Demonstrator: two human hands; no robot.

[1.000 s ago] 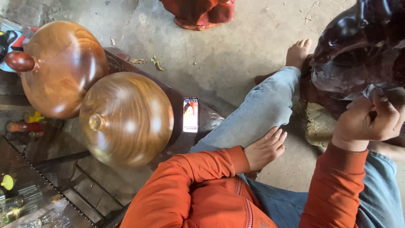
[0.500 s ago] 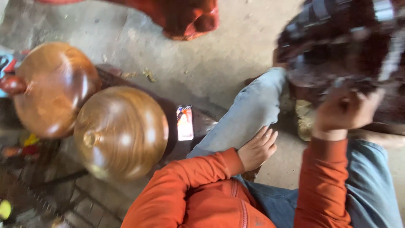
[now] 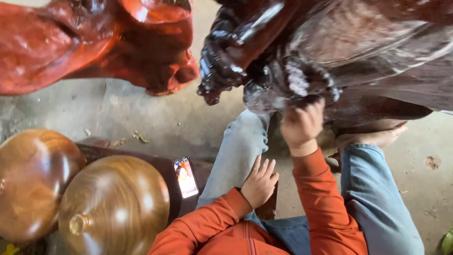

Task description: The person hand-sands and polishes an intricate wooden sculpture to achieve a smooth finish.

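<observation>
Sitting low at the bottom of the frame, the person in orange sleeves and blue jeans has the left hand (image 3: 259, 183) lying flat on the left thigh, fingers loosely spread and holding nothing. Just above it, at the centre, the right hand (image 3: 302, 123) is raised and curled tight, fingers pressed together against the lower edge of the dark carved wooden sculpture (image 3: 330, 56); whether it pinches a cloth or small tool there I cannot tell, since the knuckles hide it. That sculpture fills the upper right of the frame, glossy and deeply cut, with a bare foot (image 3: 373, 138) showing under it. Judging by the shine, most of its surface looks already finished, and the work seems down to the folds near the fist. At lower left, two rounded polished wooden jars (image 3: 113, 208) stand side by side on a dark low surface (image 3: 163, 167), and a phone (image 3: 185, 177) with a lit screen showing a small bright picture leans just beside the nearer jar. No packages or signs show clearly. Farther off, at upper left, a reddish wooden carving (image 3: 94, 42) rests on the concrete floor (image 3: 155, 113), with a few wood scraps (image 3: 140, 137) scattered near it.
</observation>
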